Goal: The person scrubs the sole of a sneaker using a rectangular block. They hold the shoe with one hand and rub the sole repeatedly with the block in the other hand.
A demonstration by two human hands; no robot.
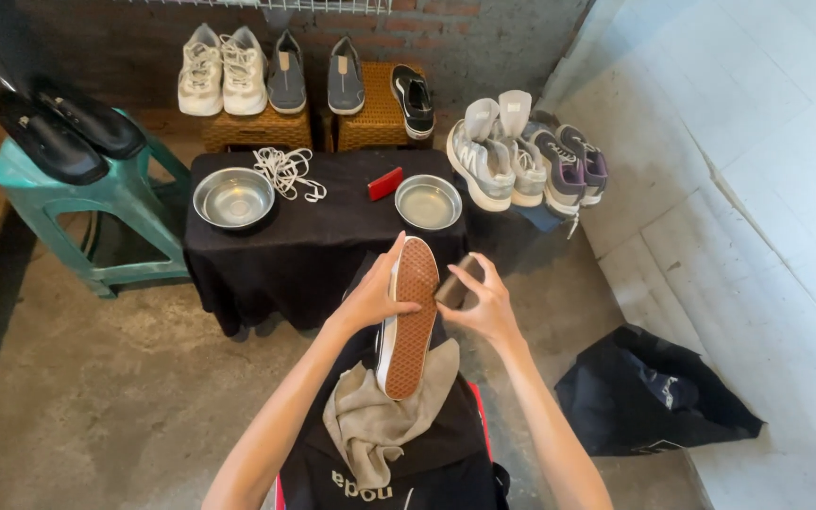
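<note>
- left hand (373,300) grasping a sneaker (409,321), brown waffle sole facing up, toe end pointing away, heel resting on a beige cloth (380,420) over the lap
- right hand (486,304) closed around a small dark brush (455,281), held just beside the sole's right edge near the toe
- low table with black cover (332,227) ahead: two steel bowls (233,197) (428,201), white laces (287,172), red block (385,183)
- more shoes on wicker stools (257,127) behind and at the right; black bag (654,392) on the floor at the right
</note>
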